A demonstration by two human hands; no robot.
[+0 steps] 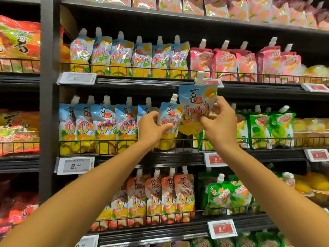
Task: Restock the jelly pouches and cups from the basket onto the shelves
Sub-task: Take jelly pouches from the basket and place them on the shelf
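My right hand (219, 122) pinches a blue and yellow jelly pouch (196, 102) with a white spout, held up in front of the middle shelf. My left hand (151, 126) grips the side of another blue and yellow pouch (169, 120), the rightmost one in the row standing behind the wire rail (106, 142) of that shelf. The held pouch hangs just right of and above that row, over a dark gap between the blue pouches and the green ones. The basket is out of view.
Green pouches (263, 129) stand right of the gap. More blue pouches (128, 56) and pink pouches (245, 63) fill the shelf above; orange pouches (160, 196) sit below. Price tags (75, 165) clip to the shelf edges. A black upright post (48, 104) stands at left.
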